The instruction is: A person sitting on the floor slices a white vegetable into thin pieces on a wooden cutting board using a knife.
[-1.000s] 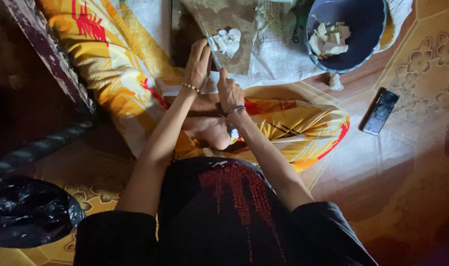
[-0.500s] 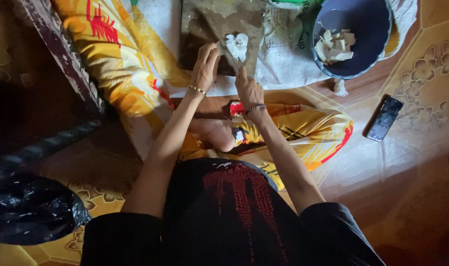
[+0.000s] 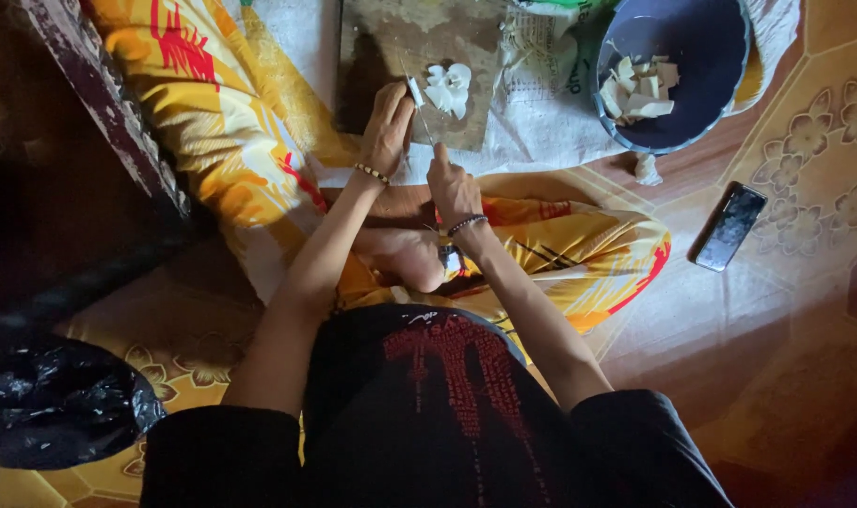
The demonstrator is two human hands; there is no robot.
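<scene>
White veg piece pinned on wooden board, knife blade right beside it.

L hand (image 3: 387,127) sits at 12 o'clock of the lap, fingers curled shut on a small white piece (image 3: 415,92) at the cutting board's (image 3: 419,56) near edge. R hand (image 3: 453,183), at 5 o'clock from it, is closed round a knife (image 3: 424,118); blade's long axis runs approx 11-to-5, tip toward the piece. Cut white slices (image 3: 449,87) lie just at 3 o'clock of L fingertips. L hand is nearer the piece. Dark blue bowl (image 3: 701,66) of chunks at 2 o'clock; phone (image 3: 727,227) on floor, 4 o'clock.

The cutting board (image 3: 419,47) and blue bowl (image 3: 701,75) are cut off by the top edge.
</scene>
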